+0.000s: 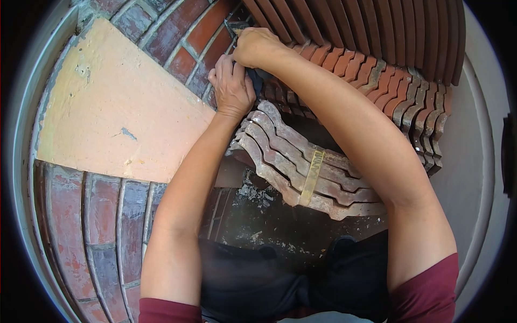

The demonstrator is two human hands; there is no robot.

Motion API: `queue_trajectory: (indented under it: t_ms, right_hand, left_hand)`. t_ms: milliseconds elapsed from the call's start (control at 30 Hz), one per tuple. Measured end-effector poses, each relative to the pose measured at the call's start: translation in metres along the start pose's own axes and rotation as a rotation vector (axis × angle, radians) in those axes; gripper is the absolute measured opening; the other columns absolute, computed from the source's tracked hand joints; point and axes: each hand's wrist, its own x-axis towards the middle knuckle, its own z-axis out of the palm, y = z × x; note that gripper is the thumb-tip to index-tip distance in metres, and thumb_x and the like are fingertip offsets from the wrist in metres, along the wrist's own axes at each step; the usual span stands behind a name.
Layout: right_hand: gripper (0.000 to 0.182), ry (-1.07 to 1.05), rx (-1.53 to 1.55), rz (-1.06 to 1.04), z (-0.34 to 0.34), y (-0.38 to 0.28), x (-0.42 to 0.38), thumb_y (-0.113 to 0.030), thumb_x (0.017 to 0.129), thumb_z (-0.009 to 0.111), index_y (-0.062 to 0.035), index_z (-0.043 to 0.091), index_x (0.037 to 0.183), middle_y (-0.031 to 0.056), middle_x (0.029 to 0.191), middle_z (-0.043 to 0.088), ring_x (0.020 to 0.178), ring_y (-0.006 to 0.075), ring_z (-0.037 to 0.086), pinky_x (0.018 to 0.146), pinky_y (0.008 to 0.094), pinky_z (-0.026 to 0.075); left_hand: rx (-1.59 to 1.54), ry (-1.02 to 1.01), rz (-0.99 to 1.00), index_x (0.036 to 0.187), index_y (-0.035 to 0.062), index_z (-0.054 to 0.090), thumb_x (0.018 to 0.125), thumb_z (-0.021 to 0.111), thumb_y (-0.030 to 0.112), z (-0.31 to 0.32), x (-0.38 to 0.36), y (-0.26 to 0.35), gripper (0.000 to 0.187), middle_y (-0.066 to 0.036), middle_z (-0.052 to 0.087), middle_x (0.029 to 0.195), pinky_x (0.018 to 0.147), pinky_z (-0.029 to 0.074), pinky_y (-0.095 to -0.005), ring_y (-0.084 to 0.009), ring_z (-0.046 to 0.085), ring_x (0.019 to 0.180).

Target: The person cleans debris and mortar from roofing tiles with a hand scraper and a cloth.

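Observation:
My right hand [257, 47] is closed in a fist against the brick wall [207, 29] at the top. A small grey metal piece [235, 25], like the end of a tool, pokes out beyond its knuckles. Just below, touching it, my left hand [232, 89] has its fingers bent and drawn together over a dark blue-black thing [255, 81]. Most of that dark thing is hidden, and I cannot tell what it is. Close under my left wrist lies a stack of weathered, wavy-edged roof tiles [285, 134], with a strip of yellow tape [312, 177] across it.
A smooth cream plaster panel [118, 107] covers part of the brickwork left of my forearms. Orange roof tiles [388, 91] stand in rows at right, below dark brown tiles [371, 27]. Pale crumbs [256, 191] litter the dark floor. A pale wall [468, 172] borders the right side.

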Motion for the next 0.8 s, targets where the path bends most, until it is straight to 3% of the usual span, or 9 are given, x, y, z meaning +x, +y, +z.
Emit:
queue_trajectory:
  t_ms: [167,267,567,800]
  right_hand:
    - [0.044,0.131,0.026,0.023,0.011,0.0,0.0,-0.025,0.087,0.062,0.0034,0.068,0.119,0.0311,0.125,0.062,0.117,0.0418,0.063,0.097,0.0421,0.053]
    - [0.046,0.126,0.057,0.014,0.005,0.003,0.0,-0.026,0.088,0.062,0.0045,0.066,0.122,0.0354,0.13,0.056,0.118,0.0429,0.062,0.097,0.0417,0.053]
    - [0.043,0.204,-0.048,-0.074,0.016,0.008,-0.006,-0.025,0.092,0.057,0.0062,0.064,0.121,0.0324,0.119,0.062,0.11,0.0389,0.066,0.091,0.0408,0.057]
    - [0.042,0.182,-0.022,-0.094,0.02,0.011,-0.012,-0.028,0.088,0.063,0.0037,0.069,0.115,0.0308,0.116,0.064,0.108,0.0392,0.067,0.091,0.0411,0.056]
  left_hand:
    - [0.008,0.032,0.0,0.113,0.0008,0.06,0.076,0.059,0.008,0.002,0.0,0.0,0.038,-0.017,0.055,0.121,0.096,0.031,-0.0481,-0.0369,0.049,0.123]
    - [-0.002,-0.002,-0.001,0.121,-0.001,0.057,0.08,0.055,0.008,0.0,0.0,0.0,0.042,-0.022,0.054,0.125,0.099,0.031,-0.0473,-0.0398,0.048,0.123]
    - [0.006,0.005,0.015,0.122,-0.0017,0.056,0.082,0.055,0.01,0.001,0.0,-0.002,0.041,-0.021,0.054,0.123,0.099,0.031,-0.0473,-0.039,0.048,0.123]
    - [0.013,0.007,0.013,0.121,-0.0014,0.057,0.084,0.054,0.01,0.002,-0.002,-0.002,0.039,-0.019,0.055,0.123,0.1,0.031,-0.0477,-0.0381,0.049,0.124]
